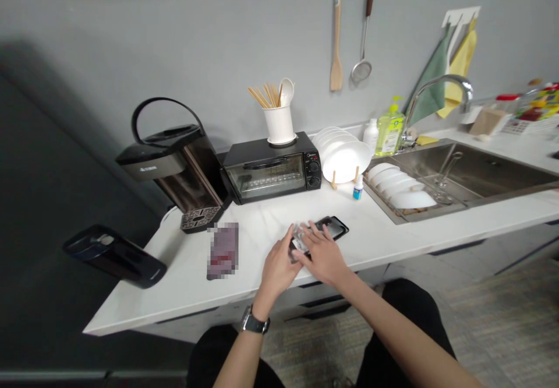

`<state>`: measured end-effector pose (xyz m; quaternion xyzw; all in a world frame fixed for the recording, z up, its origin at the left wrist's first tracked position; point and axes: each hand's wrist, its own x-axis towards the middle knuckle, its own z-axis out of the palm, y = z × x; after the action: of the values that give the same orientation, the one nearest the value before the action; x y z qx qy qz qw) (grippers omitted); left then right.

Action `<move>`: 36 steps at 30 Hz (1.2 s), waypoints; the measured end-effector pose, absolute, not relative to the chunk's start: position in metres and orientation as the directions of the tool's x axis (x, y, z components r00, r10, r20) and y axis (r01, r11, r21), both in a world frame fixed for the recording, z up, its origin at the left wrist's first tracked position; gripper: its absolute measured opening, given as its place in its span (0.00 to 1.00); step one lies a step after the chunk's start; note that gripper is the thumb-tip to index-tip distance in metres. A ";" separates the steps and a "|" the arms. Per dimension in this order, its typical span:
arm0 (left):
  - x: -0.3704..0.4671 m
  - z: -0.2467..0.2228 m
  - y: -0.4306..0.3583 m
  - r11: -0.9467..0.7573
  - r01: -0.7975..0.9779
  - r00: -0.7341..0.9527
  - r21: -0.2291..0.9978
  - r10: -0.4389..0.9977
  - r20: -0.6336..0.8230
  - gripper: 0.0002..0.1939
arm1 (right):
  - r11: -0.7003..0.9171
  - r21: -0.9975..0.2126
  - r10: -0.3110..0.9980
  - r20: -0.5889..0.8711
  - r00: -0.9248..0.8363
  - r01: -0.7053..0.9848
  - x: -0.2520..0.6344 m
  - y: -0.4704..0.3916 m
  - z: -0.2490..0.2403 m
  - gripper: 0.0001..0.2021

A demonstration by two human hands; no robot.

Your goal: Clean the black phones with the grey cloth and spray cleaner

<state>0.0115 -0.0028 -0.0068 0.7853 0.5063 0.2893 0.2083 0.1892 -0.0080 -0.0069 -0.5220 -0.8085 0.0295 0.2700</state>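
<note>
A dark, glossy flat thing, which looks like a phone (338, 226), lies on the white counter, with its lower left end under my hands. A small clear, crumpled piece (299, 242) shows between my fingers at that end. My left hand (279, 264) is curled at the piece's left edge, index finger forward, and seems to hold it. My right hand (322, 253) lies over the phone with its fingers spread, its thumb close to the left hand. What is under both palms is hidden. A small white and blue bottle (357, 189) stands behind the phone.
To the left are a black kettle-like dispenser (183, 172), a dark flask-shaped container (114, 256) and a blurred purple packet (224, 251). A toaster oven (273, 169) bears a utensil holder (279, 123). Plates (347, 161) and a sink (489, 172) lie right.
</note>
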 end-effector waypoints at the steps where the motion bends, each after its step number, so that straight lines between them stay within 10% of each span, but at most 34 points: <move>1: 0.011 -0.007 -0.003 -0.403 0.680 0.323 0.612 0.914 0.243 0.46 | 0.491 -0.341 0.845 0.408 -0.345 0.801 0.181 -0.016 -0.006 0.29; 18: 0.016 0.004 -0.003 -0.391 0.674 0.312 0.627 0.920 0.238 0.49 | 0.233 -0.227 0.910 0.393 -0.130 0.946 0.251 0.019 -0.011 0.30; 31: 0.012 -0.003 -0.005 -0.413 0.692 0.349 0.592 0.909 0.227 0.52 | 0.516 -0.321 0.836 0.389 -0.387 0.794 0.183 -0.046 -0.009 0.24; 36: 0.016 0.004 -0.004 -0.393 0.676 0.327 0.623 0.918 0.224 0.50 | 0.369 -0.218 0.887 0.373 -0.273 0.903 0.241 -0.031 -0.016 0.25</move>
<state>0.0157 -0.0043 0.0038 0.7857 0.5074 0.2812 0.2149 0.2409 -0.0308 -0.0160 -0.5612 -0.7975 -0.0184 0.2206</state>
